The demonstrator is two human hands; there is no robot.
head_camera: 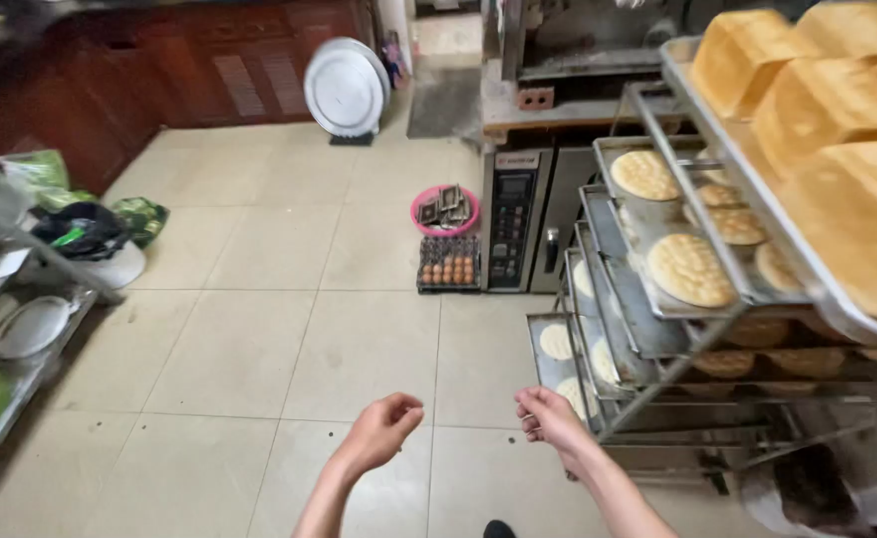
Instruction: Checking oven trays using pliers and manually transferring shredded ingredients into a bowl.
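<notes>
My left hand hangs over the tiled floor at the bottom middle, fingers loosely curled, holding nothing. My right hand is a little to its right, fingers also curled and empty, close to the lower corner of a metal tray rack. The rack's trays carry round flat baked cakes. The top tray holds golden bread loaves.
An oven with a control panel stands behind the rack. A crate of eggs and a pink basket sit on the floor beside it. A round metal lid leans on dark cabinets. Cluttered shelves line the left side.
</notes>
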